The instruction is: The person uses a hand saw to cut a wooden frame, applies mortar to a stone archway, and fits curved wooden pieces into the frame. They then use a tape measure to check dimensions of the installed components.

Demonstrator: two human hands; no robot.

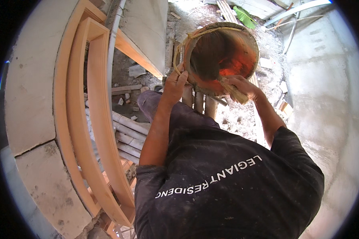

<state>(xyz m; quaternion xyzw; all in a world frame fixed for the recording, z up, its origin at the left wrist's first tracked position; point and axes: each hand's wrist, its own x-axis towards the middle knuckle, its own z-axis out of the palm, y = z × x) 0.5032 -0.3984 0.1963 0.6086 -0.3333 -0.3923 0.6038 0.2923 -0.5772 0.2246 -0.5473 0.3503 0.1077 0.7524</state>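
A round bucket (248, 38) caked with grey mortar is tilted so its mouth faces me, its inner wall glowing orange-red. My left hand (174, 85) grips the bucket's rim at the lower left, beside the pale, looped bail (177, 59). Closed around a wooden-handled trowel (236, 94), my right hand (243, 87) is at the lower right of the mouth. The trowel's front end points into the bucket, where its blade is hard to make out. Dark grey mortar (205, 53) coats the inside on the left.
Orange-brown wooden frames (99, 79) stand close on my left, against a grey block wall (32, 91). Bamboo poles (131, 133) lie below. A grey plastered wall (323, 91) rises on the right. Rubble and a green leaf (244, 16) are on the ground beyond.
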